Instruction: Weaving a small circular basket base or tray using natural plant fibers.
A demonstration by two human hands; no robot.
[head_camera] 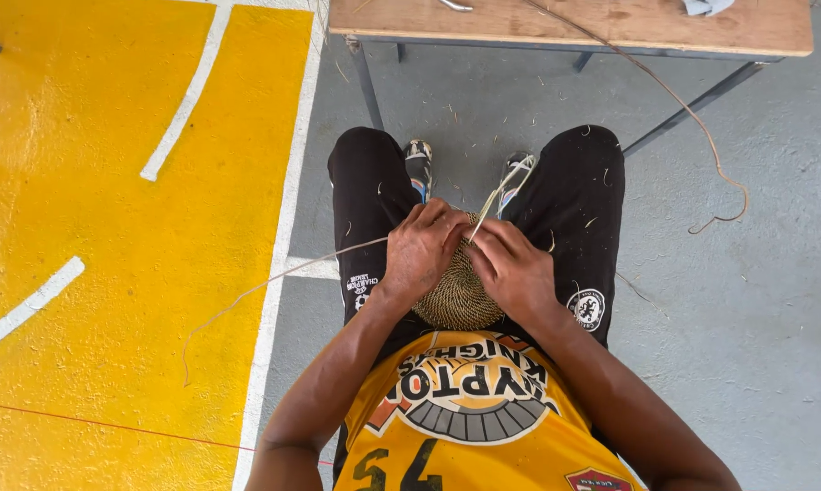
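- The person sits with knees apart, and a round coiled woven basket piece (pixel 456 295) rests in the lap between the thighs, close against the belly.
- Ahead of the knees stands a wooden bench (pixel 610 23) on dark metal legs; its near edge runs across the top of the view, with bare grey concrete floor (pixel 747 318) between it and the feet.
- To the person's left the floor turns to yellow paint (pixel 110 273) with white lines; the border runs just beside the left thigh.
- The left hand (pixel 421 250) lies knuckles-up over the upper left rim of the weave, fingers curled and closed on it.
- The right hand (pixel 512 268) covers the upper right rim, fingers bent inward and pinching at the edge where a pale fibre strand (pixel 494 195) rises.
- Both forearms come in from the bottom corners and meet over the piece, the hands almost touching.
- The woven disc lies roughly flat, face up, its visible lower arc toward the body.
- The pale strand points up and away toward the right shoe.
- A second long thin fibre (pixel 274 282) trails from the left hand out over the yellow paint.
- A loose curved stalk (pixel 701 136) lies on the concrete well to the right.
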